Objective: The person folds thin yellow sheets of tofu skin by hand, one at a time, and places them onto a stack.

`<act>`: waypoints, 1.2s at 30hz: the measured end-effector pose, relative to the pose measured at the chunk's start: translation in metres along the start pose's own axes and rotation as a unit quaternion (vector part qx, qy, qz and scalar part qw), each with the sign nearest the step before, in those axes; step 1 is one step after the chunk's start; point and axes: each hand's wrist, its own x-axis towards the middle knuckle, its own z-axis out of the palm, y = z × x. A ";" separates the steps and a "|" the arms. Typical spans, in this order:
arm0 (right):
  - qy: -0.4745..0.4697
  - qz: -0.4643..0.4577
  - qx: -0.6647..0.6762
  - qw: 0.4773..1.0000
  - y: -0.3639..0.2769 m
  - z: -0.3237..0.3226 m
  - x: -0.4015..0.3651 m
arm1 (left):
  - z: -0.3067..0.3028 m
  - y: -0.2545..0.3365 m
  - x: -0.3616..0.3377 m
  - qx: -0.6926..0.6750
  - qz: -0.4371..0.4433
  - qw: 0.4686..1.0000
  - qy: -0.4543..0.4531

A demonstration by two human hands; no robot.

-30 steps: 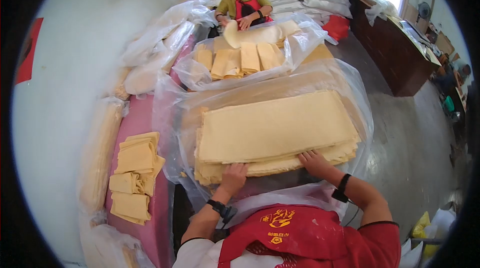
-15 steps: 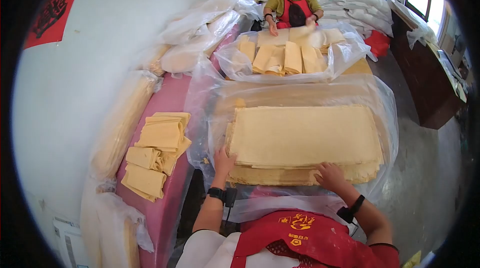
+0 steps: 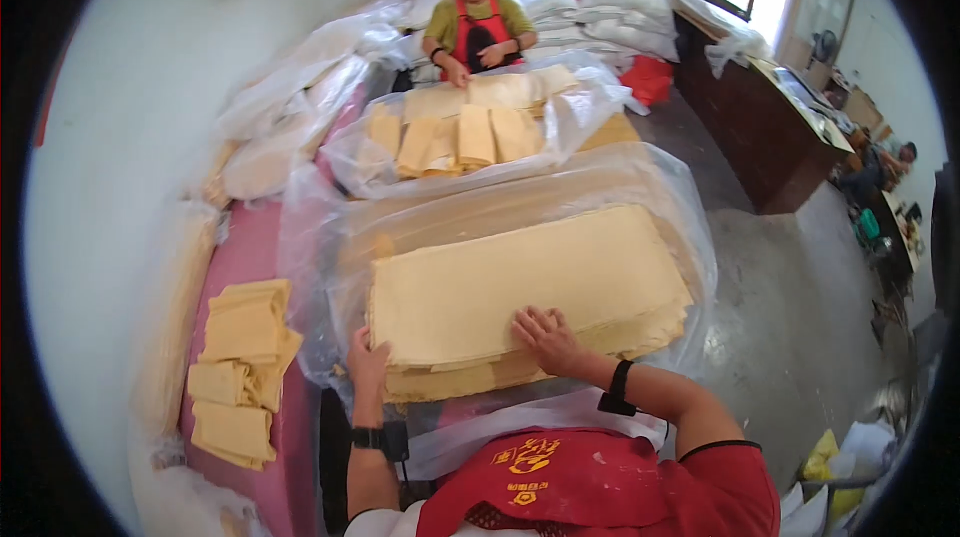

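A broad stack of thin, pale yellow sheets (image 3: 520, 282), resembling tofu skin, lies on clear plastic in front of me. At its left front corner is my left hand (image 3: 369, 365), with the thumb and fingers closed about the sheet edges. How many layers they take in is hidden. My right hand (image 3: 548, 339) rests on the top sheet near the front edge, palm down with the fingers a little apart. The lower layers show ragged edges along the front and right.
Folded yellow sheets (image 3: 245, 337) lie on the pink surface (image 3: 240, 247) at left. Across from me a person in a red apron (image 3: 478, 32) stands behind more folded sheets (image 3: 477, 135) on plastic. A dark wooden counter (image 3: 755, 137) is at right, with another person (image 3: 885, 167) beyond.
My view has turned to the right, so everything appears shifted left. My right hand has moved from the stack's front edge onto the top sheet. The left hand stays at the corner.
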 end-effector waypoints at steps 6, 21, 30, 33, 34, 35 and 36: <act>-0.039 0.095 -0.083 0.991 0.060 0.003 -0.057 | 0.001 -0.002 -0.019 0.181 -0.052 0.981 0.040; -0.018 0.039 -0.064 0.997 0.090 -0.032 -0.084 | -0.017 0.029 -0.003 0.319 -0.044 0.947 -0.010; -0.207 0.043 0.066 0.975 0.026 -0.094 -0.045 | -0.029 -0.010 -0.027 0.044 -0.091 0.994 -0.030; -0.099 0.002 0.216 0.971 -0.007 -0.053 0.012 | -0.033 0.024 -0.025 -0.023 -0.128 0.985 -0.111; -0.063 -0.025 0.252 0.965 -0.027 -0.048 0.039 | -0.032 0.029 -0.026 -0.026 -0.129 0.986 -0.103; -0.047 -0.030 0.311 0.949 -0.048 -0.044 0.064 | -0.031 0.032 -0.028 0.006 -0.108 0.989 -0.101; -0.033 -0.034 0.368 0.928 -0.071 -0.041 0.088 | -0.031 0.034 -0.029 0.039 -0.087 0.991 -0.099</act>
